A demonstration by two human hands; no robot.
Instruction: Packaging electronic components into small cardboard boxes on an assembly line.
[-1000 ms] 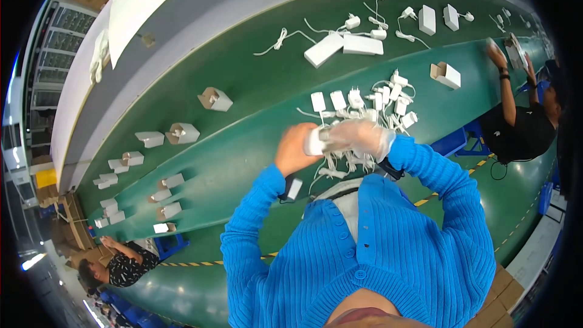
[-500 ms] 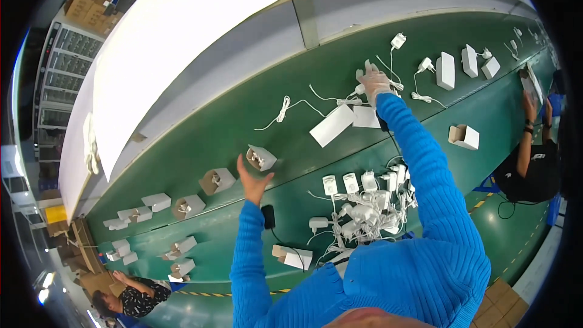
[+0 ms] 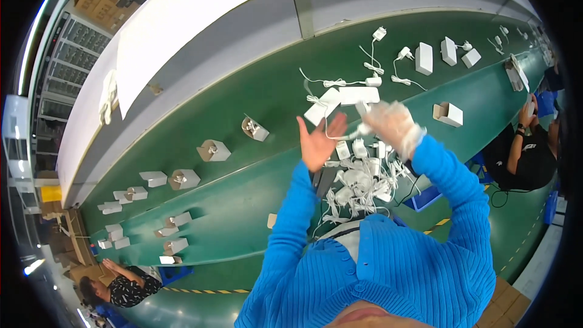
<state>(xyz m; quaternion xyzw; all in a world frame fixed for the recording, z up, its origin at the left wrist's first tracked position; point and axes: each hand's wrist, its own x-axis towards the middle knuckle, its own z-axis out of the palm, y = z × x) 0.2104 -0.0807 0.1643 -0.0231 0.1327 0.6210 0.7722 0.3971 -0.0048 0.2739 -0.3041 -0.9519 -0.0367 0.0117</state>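
My right hand (image 3: 392, 126), in a pale translucent glove and smeared by motion, is closed on a white power adapter (image 3: 364, 129) in front of me. Its thin white cable loops left and passes by my left hand (image 3: 320, 144). That hand is bare and open, palm up, with the thumb apart and nothing gripped. Just beyond lie two closed white boxes, one tilted (image 3: 322, 107) and one flat (image 3: 359, 95). Below both hands is a tangled pile of white adapters and cables (image 3: 358, 185). Beside my left wrist sits a dark block (image 3: 325, 180), partly hidden.
Open white boxes (image 3: 214, 150) with contents stand along the green belt (image 3: 243, 176) to the left. Adapters with cables (image 3: 404, 54), upright boxes (image 3: 424, 59) and an open box (image 3: 448, 114) lie right. A co-worker (image 3: 516, 158) works at the right, another person (image 3: 115, 288) at lower left.
My right hand has come back toward me from the far side of the belt, now with an adapter. My left hand has moved right, away from the open box, to beside it.
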